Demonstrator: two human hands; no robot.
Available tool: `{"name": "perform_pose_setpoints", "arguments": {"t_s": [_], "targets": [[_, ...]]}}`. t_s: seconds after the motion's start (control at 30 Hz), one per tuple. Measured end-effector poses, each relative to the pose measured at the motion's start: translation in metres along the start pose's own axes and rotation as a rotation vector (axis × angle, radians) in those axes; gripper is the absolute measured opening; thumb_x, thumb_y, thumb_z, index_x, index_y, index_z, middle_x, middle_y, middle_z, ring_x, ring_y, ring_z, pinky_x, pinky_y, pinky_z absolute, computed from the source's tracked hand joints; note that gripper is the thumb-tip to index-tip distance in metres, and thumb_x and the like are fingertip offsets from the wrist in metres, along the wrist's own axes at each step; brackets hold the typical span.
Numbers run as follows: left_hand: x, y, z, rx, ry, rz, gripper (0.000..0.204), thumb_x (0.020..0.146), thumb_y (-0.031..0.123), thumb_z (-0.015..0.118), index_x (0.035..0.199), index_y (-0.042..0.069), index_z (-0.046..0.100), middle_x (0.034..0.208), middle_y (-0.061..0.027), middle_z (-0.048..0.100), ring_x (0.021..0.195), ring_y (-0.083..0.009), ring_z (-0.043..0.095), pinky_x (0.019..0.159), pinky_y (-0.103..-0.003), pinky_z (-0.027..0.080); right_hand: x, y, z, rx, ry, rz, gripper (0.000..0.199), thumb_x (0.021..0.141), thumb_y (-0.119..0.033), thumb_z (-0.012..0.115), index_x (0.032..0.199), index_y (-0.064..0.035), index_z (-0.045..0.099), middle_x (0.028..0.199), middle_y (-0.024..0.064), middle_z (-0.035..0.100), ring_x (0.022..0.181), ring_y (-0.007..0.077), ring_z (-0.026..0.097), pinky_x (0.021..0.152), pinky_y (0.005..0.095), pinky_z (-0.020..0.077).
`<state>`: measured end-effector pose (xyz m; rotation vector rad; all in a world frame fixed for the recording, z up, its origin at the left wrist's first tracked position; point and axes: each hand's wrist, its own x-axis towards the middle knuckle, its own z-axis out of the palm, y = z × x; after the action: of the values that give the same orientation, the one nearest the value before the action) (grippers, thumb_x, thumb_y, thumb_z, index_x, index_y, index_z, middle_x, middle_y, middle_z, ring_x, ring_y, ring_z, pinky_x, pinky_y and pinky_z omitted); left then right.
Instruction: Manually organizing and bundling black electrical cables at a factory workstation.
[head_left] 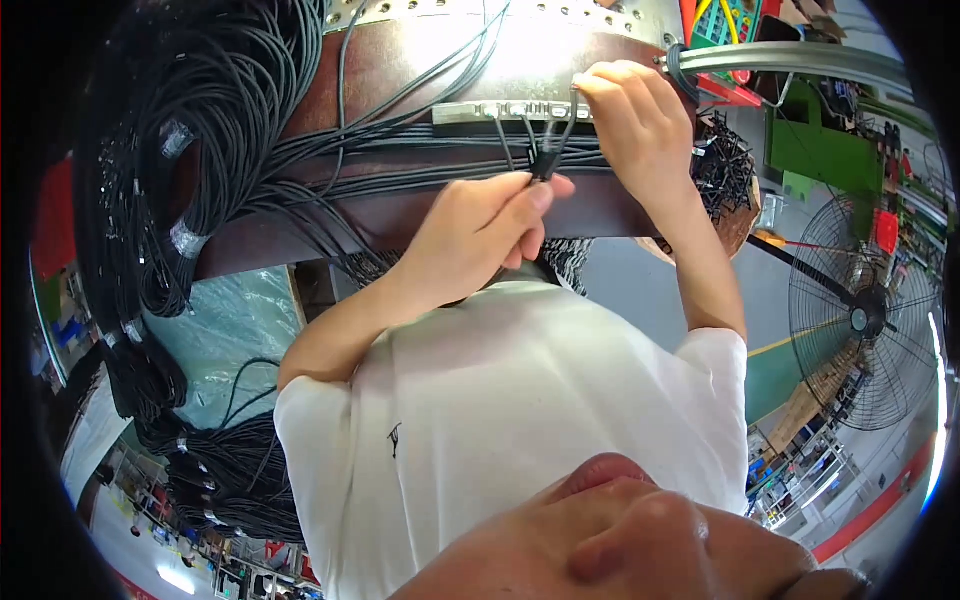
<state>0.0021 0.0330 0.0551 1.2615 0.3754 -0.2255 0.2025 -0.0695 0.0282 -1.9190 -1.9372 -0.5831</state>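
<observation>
My left hand [485, 225] is closed round a black cable end with a thick sleeve [543, 163], just below a pale bar fixture [455, 114]. Grey leads rise from around that sleeve toward a row of small metal-coloured pieces on the bar. At the bar's right end, my right hand [645, 125] pinches the upper tip of a thin grey lead [571, 118] between thumb and fingertips. The lead slants down toward my left hand. Exactly where it joins the sleeve is blurred. Several long black cables [400, 183] run under and beside the bar across the dark red-brown bench.
Large coils of black cable [240, 110] hang over the bench's left side, with more bundles [225, 480] below. A round container of short black pieces [725, 170] stands right of the bench. A metal tube [800, 57] crosses the upper right; a black fan [866, 312] stands at right.
</observation>
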Motion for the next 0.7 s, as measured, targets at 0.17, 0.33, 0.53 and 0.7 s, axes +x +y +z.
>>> {"name": "perform_pose_setpoints", "arguments": {"t_s": [0.17, 0.33, 0.53, 0.7], "targets": [[-0.002, -0.001, -0.011, -0.066, 0.243, 0.156, 0.036, 0.103, 0.025, 0.041, 0.123, -0.002, 0.056, 0.067, 0.0030, 0.051, 0.055, -0.0023, 0.039, 0.049, -0.017, 0.033, -0.024, -0.011, 0.014, 0.265, 0.197, 0.231, 0.025, 0.071, 0.001, 0.069, 0.091, -0.0073, 0.057, 0.089, 0.0056, 0.064, 0.081, 0.0248, 0.062, 0.069, 0.0343, 0.0508], [0.009, -0.005, -0.002, -0.115, 0.113, 0.092, 0.034, 0.102, 0.023, 0.044, 0.118, -0.004, 0.058, 0.068, 0.0029, 0.051, 0.056, -0.0026, 0.040, 0.049, -0.017, 0.033, -0.005, -0.007, 0.005, 0.097, 0.118, 0.155, 0.025, 0.071, 0.000, 0.071, 0.093, -0.0064, 0.061, 0.091, 0.0070, 0.063, 0.085, 0.0265, 0.062, 0.073, 0.0338, 0.0512], [0.008, -0.001, -0.017, -0.092, 0.384, 0.270, 0.047, 0.102, 0.037, 0.040, 0.131, 0.001, 0.048, 0.063, 0.0083, 0.037, 0.053, -0.0001, 0.030, 0.045, -0.016, 0.023, -0.022, -0.015, 0.019, 0.449, 0.052, 0.408, 0.016, 0.073, -0.002, 0.070, 0.087, -0.0049, 0.063, 0.089, 0.0058, 0.066, 0.085, 0.0243, 0.062, 0.075, 0.0342, 0.0486], [0.015, 0.000, -0.004, -0.642, 0.223, 0.198, 0.030, 0.101, 0.038, 0.043, 0.099, 0.009, 0.050, 0.058, 0.0078, 0.031, 0.048, -0.0018, 0.023, 0.041, -0.020, 0.017, -0.025, -0.017, 0.021, 0.747, -0.046, 0.632, 0.012, 0.075, 0.003, 0.067, 0.085, -0.0025, 0.063, 0.092, 0.0079, 0.068, 0.086, 0.0243, 0.064, 0.080, 0.0348, 0.0486]]}}
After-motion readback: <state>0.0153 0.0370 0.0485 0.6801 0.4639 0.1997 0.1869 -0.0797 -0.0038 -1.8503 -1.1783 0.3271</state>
